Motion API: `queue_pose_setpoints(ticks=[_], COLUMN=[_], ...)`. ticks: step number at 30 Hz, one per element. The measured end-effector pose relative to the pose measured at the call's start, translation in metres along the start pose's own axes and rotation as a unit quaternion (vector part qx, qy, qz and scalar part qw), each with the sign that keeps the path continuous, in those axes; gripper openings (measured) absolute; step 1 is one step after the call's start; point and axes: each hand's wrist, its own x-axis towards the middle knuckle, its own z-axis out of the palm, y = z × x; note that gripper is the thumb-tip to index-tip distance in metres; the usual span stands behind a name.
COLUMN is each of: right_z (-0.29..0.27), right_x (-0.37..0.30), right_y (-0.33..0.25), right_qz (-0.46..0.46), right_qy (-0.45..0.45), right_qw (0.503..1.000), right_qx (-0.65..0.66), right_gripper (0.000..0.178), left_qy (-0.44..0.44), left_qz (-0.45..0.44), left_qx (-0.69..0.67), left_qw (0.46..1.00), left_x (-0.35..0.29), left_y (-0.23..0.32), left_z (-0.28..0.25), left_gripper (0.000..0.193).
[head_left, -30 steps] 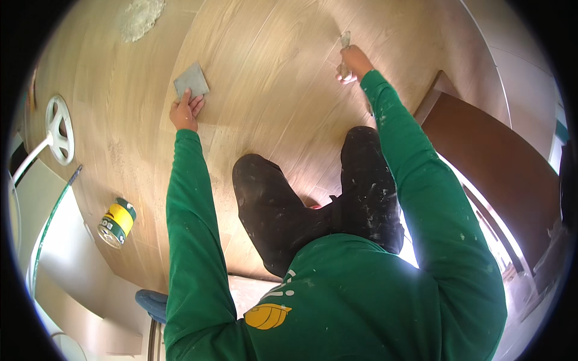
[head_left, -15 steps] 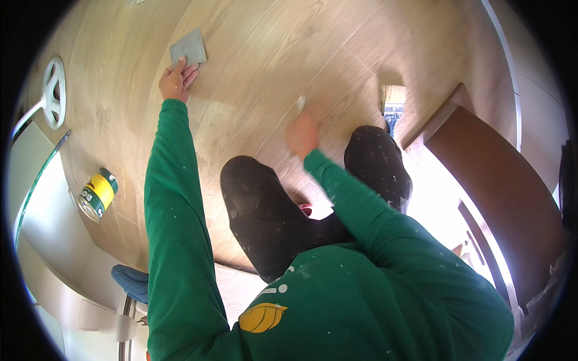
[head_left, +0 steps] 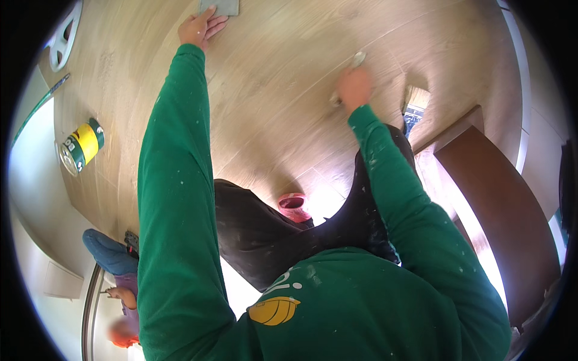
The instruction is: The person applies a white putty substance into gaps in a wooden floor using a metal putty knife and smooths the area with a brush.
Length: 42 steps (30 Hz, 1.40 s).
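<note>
My left hand (head_left: 198, 27), at the top of the view, grips the near edge of a thin flat grey square sheet (head_left: 224, 6); the thumb is over it, and the top edge of the view cuts it off. Closer to me on the right, my right hand (head_left: 355, 87) is closed and blurred. A small pale end (head_left: 359, 58) juts out above its fingers, but the rest of that object is hidden. Both hands are over a wood-look plank floor (head_left: 271, 90).
A green and yellow paint can (head_left: 84, 144) lies at left. A pink-red container (head_left: 292, 204) sits between my legs. A pale block with a blue-and-white part (head_left: 415, 111) is near my right knee. A brown curved panel (head_left: 500, 210) stands right. Another person (head_left: 123, 295) is lower left.
My right hand has moved right and farther out, away from my knees. My left hand, with the grey sheet, sits higher in the view as the view shifts. The other person now shows more.
</note>
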Motion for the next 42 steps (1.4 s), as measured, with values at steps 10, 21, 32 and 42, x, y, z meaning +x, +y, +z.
queue_pose_setpoints(ticks=[10, 21, 32, 42], right_z=[0.136, 0.142, -0.136, -0.051], right_x=[-0.198, -0.193, -0.046, -0.052], right_y=[-0.079, -0.057, 0.15, 0.274], right_qz=[0.012, 0.005, 0.102, 0.101], right_qy=[-0.128, -0.153, 0.143, -0.009], right_qw=[0.956, 0.963, 0.984, 0.988], right_qx=[0.264, 0.222, 0.022, -0.113], right_gripper=[0.024, 0.03, 0.037, 0.041], left_qy=[0.043, -0.012, 0.044, 0.066], left_qz=[-0.028, 0.008, -0.015, -0.039], left_qx=[0.037, 0.006, 0.023, -0.042], left_qw=[0.998, 1.0, 0.999, 0.996], left_x=[0.01, 0.006, 0.008, 0.011], left_y=[0.001, 0.001, -0.003, 0.002], left_z=[0.01, 0.008, 0.011, 0.005], left_gripper=[0.023, 0.036, 0.036, 0.032])
